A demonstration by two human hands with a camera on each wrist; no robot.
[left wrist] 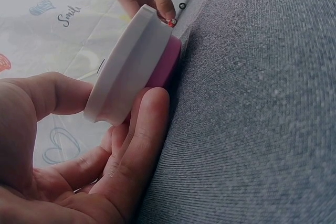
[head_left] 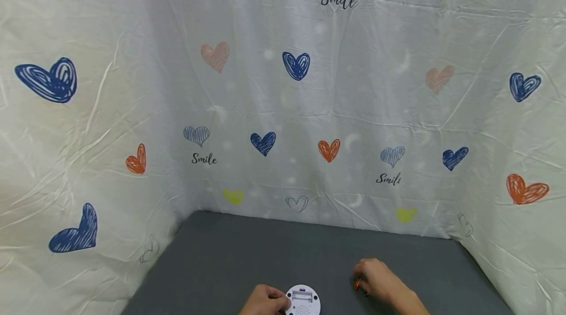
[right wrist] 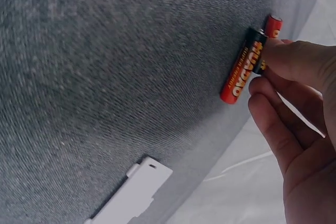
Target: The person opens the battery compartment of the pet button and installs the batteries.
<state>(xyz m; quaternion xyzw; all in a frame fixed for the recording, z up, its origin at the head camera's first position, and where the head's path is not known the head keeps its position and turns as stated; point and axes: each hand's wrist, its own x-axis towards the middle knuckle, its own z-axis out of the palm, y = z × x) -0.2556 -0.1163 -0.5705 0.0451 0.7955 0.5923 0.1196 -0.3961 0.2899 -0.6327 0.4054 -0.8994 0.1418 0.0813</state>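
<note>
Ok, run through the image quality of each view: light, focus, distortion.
Head view: even, soft light, wide-angle bending of the heart-print cloth, both hands cropped low at the frame's bottom. Left wrist view: the left hand is close and soft-focused, while the white round device is fairly sharp. Right wrist view: dim corners, battery lettering readable, grey mat weave crisp.

Bare grey bench stretches open ahead of both hands. The heart-print cloth walls it behind and on both sides.
</note>
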